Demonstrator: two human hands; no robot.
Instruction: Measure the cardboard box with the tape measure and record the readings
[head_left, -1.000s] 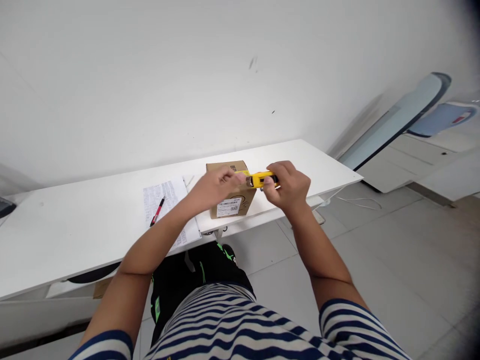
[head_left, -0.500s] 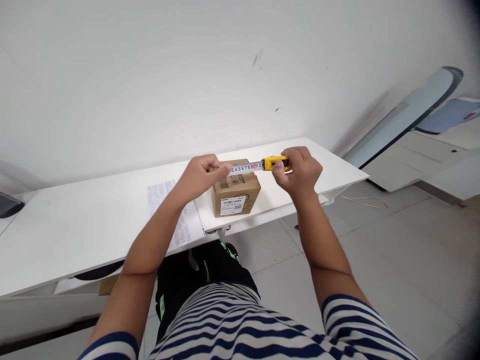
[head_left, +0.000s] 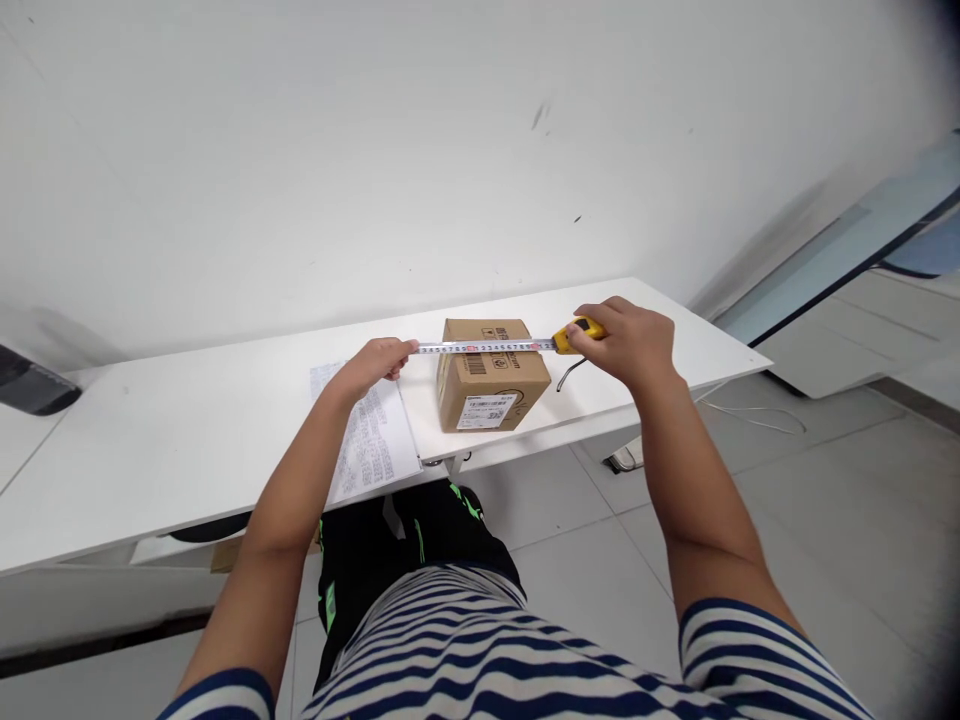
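Right grip holds yellow-cased, white-bladed tape measure.

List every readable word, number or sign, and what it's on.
"3 4 5 6 7 8 9", then, past a red mark, "1 2 3 4 5 6 7 8 9": on the tape blade.
White label on the cardboard box: too small to read.
Print on the box's top: too blurred to read.
Printed sheet: too small to read.
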